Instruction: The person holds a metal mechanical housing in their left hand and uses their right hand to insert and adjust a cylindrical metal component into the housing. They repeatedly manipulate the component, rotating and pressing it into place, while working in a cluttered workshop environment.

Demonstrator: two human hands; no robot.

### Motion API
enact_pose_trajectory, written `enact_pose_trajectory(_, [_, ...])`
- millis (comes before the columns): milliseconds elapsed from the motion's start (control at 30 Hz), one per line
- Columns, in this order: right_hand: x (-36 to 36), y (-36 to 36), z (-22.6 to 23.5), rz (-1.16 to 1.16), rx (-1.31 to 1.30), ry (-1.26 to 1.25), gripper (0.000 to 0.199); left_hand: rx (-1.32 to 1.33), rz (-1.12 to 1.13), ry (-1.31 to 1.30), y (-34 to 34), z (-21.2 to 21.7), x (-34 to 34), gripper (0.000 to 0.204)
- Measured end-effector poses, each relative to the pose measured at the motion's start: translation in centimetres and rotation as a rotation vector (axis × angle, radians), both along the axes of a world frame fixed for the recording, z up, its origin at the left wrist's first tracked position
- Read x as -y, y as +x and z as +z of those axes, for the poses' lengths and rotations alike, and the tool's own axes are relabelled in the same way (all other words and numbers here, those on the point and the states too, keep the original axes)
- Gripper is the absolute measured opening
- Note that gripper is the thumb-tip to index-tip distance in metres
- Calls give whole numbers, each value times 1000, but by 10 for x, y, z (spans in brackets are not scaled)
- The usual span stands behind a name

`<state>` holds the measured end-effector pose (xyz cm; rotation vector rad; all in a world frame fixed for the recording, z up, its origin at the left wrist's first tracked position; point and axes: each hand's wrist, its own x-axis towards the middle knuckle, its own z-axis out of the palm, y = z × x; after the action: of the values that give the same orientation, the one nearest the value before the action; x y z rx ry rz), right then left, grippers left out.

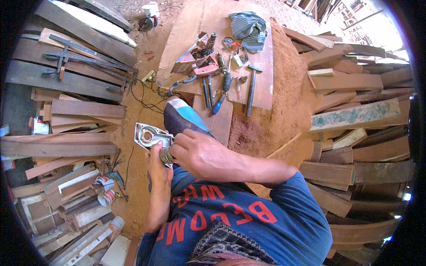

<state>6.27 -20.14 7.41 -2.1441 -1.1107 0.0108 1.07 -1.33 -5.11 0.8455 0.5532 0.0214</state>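
Observation:
My left hand [159, 167] grips a silvery metal gear housing [141, 137] with a round opening, its thumb laid across the near side. At the housing's right end, a ribbed, cylinder-shaped metal part [166, 156] shows between my hands. My right hand [191, 150] is closed there with its fingers curled against the metal; whatever they pinch is hidden. Both hands are over my lap, beside my raised knee. Ahead on a wooden board [186, 26] lie a hammer [252, 91], red power-tool casing parts [206, 67], a screwdriver [220, 99] and a striped cloth [248, 30].
Stacked timber [350, 115] lines the right side, beside a sawdust heap [286, 75]. More planks [84, 108] and a bar clamp [64, 57] lie at left. A power strip [148, 76] with tangled black cable sits on the dusty floor. A grinder [146, 23] stands far left.

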Motion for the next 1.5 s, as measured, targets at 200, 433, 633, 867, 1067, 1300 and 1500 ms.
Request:
enact_pose_trajectory(200, [2, 0, 6, -27, -43, -76, 21, 57, 7, 19, 2, 11, 5, 34])
enact_pose_trajectory(433, [0, 1, 5, -36, 10, -25, 27, 54, -8, 6, 3, 10, 4, 35])
enact_pose_trajectory(633, [1, 0, 2, -26, 10, -30, 27, 48, -1, 7, 2, 11, 6, 33])
enact_pose_trajectory(867, [1, 1, 9, -16, 48, -29, 25, 30, 17, 5, 2, 10, 7, 30])
enact_pose_trajectory(1067, [1, 1, 6, 7, 27, -21, 19, 8, 15, 12, 0, 3, 2, 29])
enact_pose_trajectory(1300, [2, 2, 6, 33, 18, 22, 18, 11, 29, 3, 3, 11, 6, 29])
enact_pose_trajectory(1500, [3, 4, 12, 80, 31, 75, 21, 43, 0, -2, 1, 1, 2, 29])
